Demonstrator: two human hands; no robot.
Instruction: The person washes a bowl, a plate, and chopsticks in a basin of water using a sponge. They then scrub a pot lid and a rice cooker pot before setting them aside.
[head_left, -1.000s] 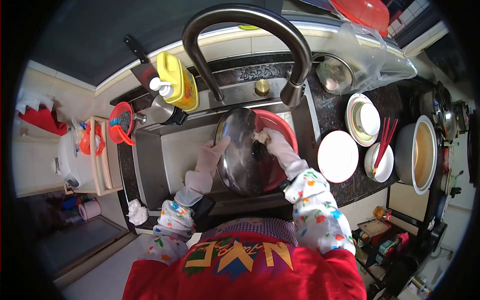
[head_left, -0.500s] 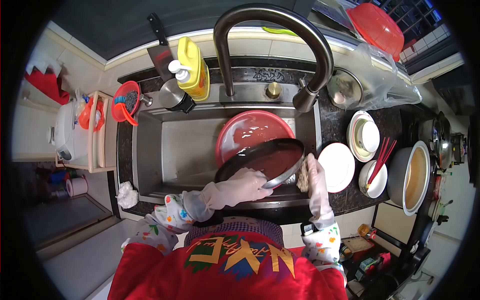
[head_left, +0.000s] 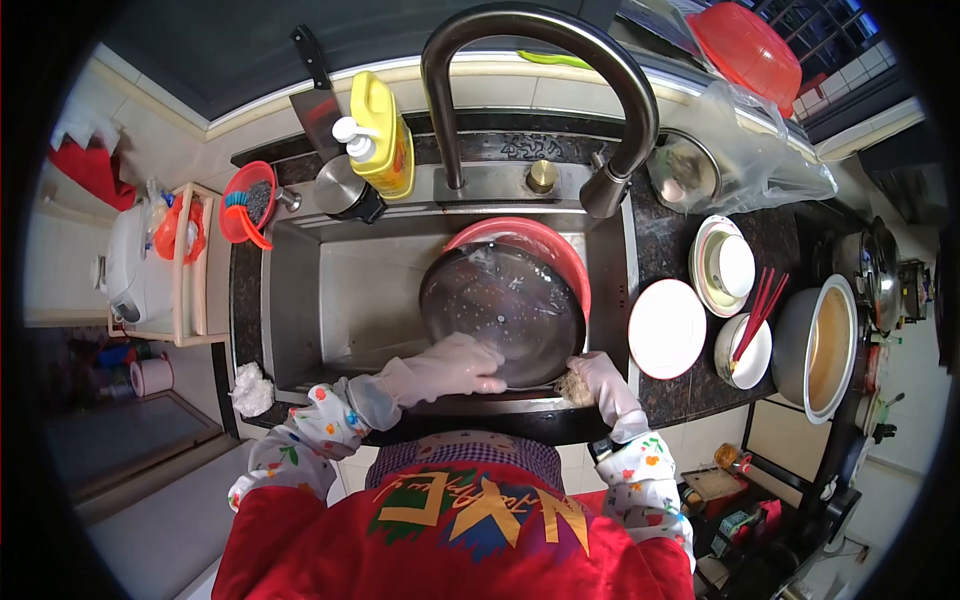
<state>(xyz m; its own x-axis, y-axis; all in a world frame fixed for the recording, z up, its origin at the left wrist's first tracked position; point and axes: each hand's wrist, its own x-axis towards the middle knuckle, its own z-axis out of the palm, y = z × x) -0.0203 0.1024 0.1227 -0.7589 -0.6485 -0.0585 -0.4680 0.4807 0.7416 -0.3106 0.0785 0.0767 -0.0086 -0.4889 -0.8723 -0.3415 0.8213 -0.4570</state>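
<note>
A wide, dark round pot lid point(head_left: 503, 305), wet with drops and with a small stud at its centre, lies tilted over the red basin point(head_left: 540, 238) in the sink point(head_left: 365, 290). My left hand point(head_left: 455, 368), in a pale translucent glove, is closed on the lid's near edge; some of its fingers are hidden. In my gloved right hand point(head_left: 600, 383) is a tan, fibrous scrubber point(head_left: 574, 389), pressed close to the lid's near right rim. The basin's near part is covered by the lid.
A dark faucet point(head_left: 540, 20) arches over the sink. Behind it stand a yellow soap bottle point(head_left: 385, 140) and a cleaver point(head_left: 318, 110). On the right are a white plate point(head_left: 667, 330), stacked bowls point(head_left: 735, 268), a bowl with red chopsticks point(head_left: 745, 360) and a large pot point(head_left: 825, 350).
The lid has turned from steeply tilted to nearly flat, its broad face now showing upward. My left hand has shifted slightly left, and my right hand has moved left and nearer me with the scrubber.
</note>
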